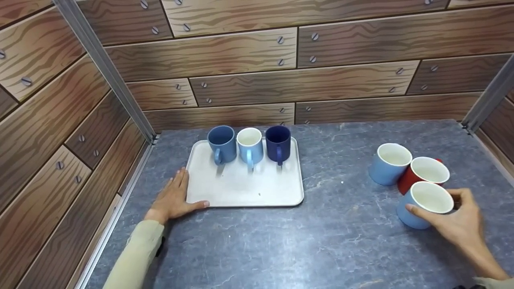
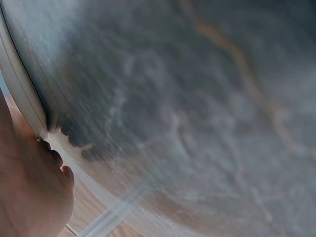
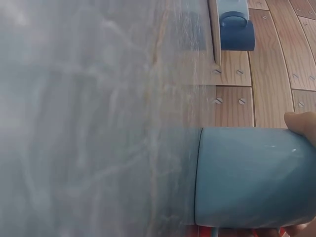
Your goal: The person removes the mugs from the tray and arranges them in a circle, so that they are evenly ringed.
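Note:
My left hand [image 1: 174, 197] rests at the left edge of a white tray [image 1: 245, 188], fingers straight along its side and thumb at the front corner. Three mugs stand in a row along the tray's back: a grey-blue mug [image 1: 223, 145], a light blue mug [image 1: 249, 147] with a white inside, and a dark blue mug [image 1: 278, 143]. Over on the right, my right hand [image 1: 461, 218] grips another light blue mug [image 3: 252, 177], thumb on the near side and fingers round the far side. Behind it stand a red mug [image 1: 407, 180] and one more light blue mug [image 1: 383, 170].
The grey marbled table [image 1: 321, 241] is bounded by wood-patterned panels [image 1: 241, 52] at the back and both sides. Metal posts [image 1: 116, 76] stand at the corners. Bare tabletop lies between the tray and the mugs on the right.

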`<state>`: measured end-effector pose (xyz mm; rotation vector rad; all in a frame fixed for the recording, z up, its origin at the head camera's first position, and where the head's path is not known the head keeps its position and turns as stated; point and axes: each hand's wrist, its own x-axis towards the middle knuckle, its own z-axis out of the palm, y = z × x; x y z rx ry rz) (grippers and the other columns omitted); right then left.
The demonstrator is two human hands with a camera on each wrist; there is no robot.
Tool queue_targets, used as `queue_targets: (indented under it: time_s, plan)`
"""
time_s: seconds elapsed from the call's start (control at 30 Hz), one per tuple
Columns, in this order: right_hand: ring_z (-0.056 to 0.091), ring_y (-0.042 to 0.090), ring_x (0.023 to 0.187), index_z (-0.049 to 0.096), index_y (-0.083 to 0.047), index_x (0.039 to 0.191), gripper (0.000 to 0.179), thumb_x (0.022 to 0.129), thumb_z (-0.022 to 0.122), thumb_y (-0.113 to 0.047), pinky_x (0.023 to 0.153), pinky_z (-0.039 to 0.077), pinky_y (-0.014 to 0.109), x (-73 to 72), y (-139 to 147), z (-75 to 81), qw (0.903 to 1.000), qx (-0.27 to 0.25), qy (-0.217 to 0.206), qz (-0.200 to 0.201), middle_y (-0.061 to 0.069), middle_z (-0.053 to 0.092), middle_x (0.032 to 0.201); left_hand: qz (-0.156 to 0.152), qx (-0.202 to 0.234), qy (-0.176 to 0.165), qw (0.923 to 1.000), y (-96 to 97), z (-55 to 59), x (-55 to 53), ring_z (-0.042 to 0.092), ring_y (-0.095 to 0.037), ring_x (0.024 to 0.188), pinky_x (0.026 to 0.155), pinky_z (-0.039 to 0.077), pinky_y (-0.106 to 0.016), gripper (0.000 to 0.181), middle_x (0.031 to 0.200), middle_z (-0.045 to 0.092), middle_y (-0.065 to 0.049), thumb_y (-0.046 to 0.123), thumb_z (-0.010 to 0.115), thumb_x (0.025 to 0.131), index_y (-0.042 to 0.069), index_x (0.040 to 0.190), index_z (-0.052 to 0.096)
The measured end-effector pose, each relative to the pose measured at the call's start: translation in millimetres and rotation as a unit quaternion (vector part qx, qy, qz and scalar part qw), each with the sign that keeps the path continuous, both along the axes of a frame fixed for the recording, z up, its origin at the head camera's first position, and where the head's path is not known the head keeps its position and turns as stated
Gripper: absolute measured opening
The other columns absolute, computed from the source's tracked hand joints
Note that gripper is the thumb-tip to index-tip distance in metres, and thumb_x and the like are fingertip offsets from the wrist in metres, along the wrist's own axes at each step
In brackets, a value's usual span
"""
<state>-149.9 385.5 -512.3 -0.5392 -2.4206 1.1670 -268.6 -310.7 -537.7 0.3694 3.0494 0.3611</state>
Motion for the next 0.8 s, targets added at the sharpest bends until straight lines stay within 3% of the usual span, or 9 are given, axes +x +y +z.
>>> queue_targets:
  time_s: [0.17,0.33,0.57,0.63,0.8]
  plan:
    - [0.047,-0.004,0.088,0.056,-0.011,0.116,0.075,0.063,0.106,-0.028,0.074,0.037,0.015,-2.0,-5,2.6,0.9999,-0.009,0.004,-0.012,-0.012,0.055,0.103,0.001,-0.004,-0.001,1.0,0.4,2.1,-0.4,0.014,-0.044,0.165,0.135,0.016,-0.058,0.138,0.177,0.01,-0.028,0.087,0.065,0.082,-0.009,0.167,0.013]
    - [0.046,0.001,0.091,0.053,-0.004,0.128,0.088,0.064,0.105,-0.035,0.078,0.036,0.024,-1.2,-10,3.6,0.9996,-0.004,-0.024,-0.016,0.001,0.057,0.115,0.002,0.002,-0.003,1.0,0.3,2.4,-0.8,0.013,-0.044,0.165,0.135,0.016,-0.057,0.139,0.177,0.01,-0.028,0.086,0.066,0.081,-0.009,0.167,0.013]
    - [0.051,0.04,0.115,0.039,0.007,0.148,0.107,0.075,0.097,-0.045,0.081,0.035,0.036,6.9,-10,9.8,0.9972,0.032,-0.056,0.038,0.031,0.052,0.139,0.003,0.001,-0.002,1.0,-0.6,2.2,-0.2,0.014,-0.044,0.165,0.135,0.016,-0.057,0.139,0.177,0.01,-0.028,0.087,0.066,0.081,-0.008,0.167,0.013]
    - [0.049,0.046,0.119,0.036,0.009,0.15,0.109,0.077,0.095,-0.046,0.083,0.035,0.039,9.6,-12,13.6,0.9963,0.042,-0.059,0.046,0.035,0.047,0.141,0.003,0.001,-0.002,1.0,-0.5,2.0,-0.1,0.014,-0.045,0.164,0.135,0.016,-0.058,0.14,0.177,0.01,-0.029,0.087,0.066,0.081,-0.009,0.167,0.013]
    - [0.047,0.037,0.111,0.04,0.008,0.149,0.107,0.076,0.096,-0.046,0.079,0.033,0.031,14.9,-18,26.3,0.9966,0.067,-0.038,0.031,0.032,0.043,0.137,0.003,-0.003,-0.006,1.0,0.5,0.9,-0.1,0.013,-0.044,0.165,0.135,0.016,-0.057,0.14,0.177,0.01,-0.028,0.088,0.066,0.08,-0.008,0.167,0.013]
